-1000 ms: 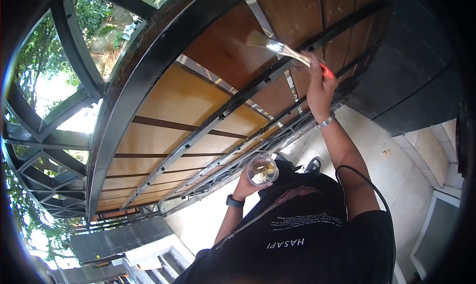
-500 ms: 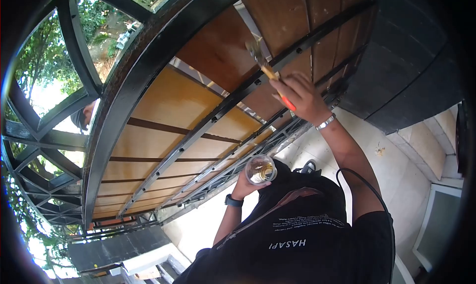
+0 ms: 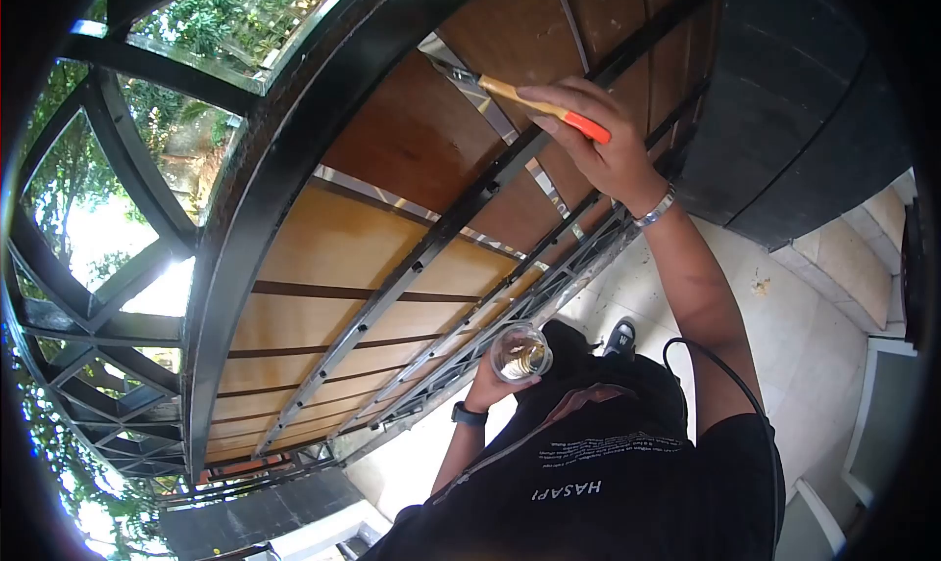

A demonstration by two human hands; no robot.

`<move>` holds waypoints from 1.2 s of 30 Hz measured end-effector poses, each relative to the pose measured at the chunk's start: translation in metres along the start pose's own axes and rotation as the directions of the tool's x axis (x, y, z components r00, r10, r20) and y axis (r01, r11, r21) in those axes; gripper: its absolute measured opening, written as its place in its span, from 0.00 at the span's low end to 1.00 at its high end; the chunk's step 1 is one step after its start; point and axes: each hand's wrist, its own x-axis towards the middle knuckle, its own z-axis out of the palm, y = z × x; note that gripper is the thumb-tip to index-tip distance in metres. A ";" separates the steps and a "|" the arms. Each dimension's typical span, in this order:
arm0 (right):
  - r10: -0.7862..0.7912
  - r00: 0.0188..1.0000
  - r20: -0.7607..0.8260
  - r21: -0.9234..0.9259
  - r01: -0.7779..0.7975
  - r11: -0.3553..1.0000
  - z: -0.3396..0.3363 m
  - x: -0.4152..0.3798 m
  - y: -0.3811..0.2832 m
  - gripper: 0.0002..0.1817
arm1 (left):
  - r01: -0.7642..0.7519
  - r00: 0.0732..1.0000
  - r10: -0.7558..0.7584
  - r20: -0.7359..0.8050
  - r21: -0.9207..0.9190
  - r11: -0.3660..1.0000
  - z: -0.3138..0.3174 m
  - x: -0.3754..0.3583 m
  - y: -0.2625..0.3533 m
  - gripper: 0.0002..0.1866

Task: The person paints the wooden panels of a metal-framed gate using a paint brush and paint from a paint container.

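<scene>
My right hand (image 3: 598, 140) is closed around a paintbrush (image 3: 529, 98) with a wooden handle and a red-orange end. Its bristles lie at the upper edge of a dark reddish-brown panel (image 3: 417, 135), beside the gap to the neighbouring board; whether they touch is hard to tell. Down near my waist, my left hand (image 3: 487, 385) grips a clear plastic cup (image 3: 520, 353) with some yellowish liquid inside. Below the dark panel sits a lighter, honey-coloured panel (image 3: 338, 233) with a glossy surface.
A black metal frame (image 3: 368, 311) with bars crosses the panels. Lattice metalwork (image 3: 147, 277) stands at the left with trees behind it. Dark sheeting (image 3: 784, 100) is at the upper right. Pale steps (image 3: 843, 272) rise at the right, and a cable (image 3: 725, 360) runs by my right arm.
The paintbrush has moved up and left, from over the dark panel to its upper edge, and now lies flatter. My view has shifted slightly; the cup stays in my left hand.
</scene>
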 end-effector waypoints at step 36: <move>-0.186 0.973 0.136 0.370 0.124 0.921 -0.006 0.020 0.065 0.29 | 0.083 0.907 -0.120 -0.403 -0.108 0.991 0.107 0.116 0.063 0.48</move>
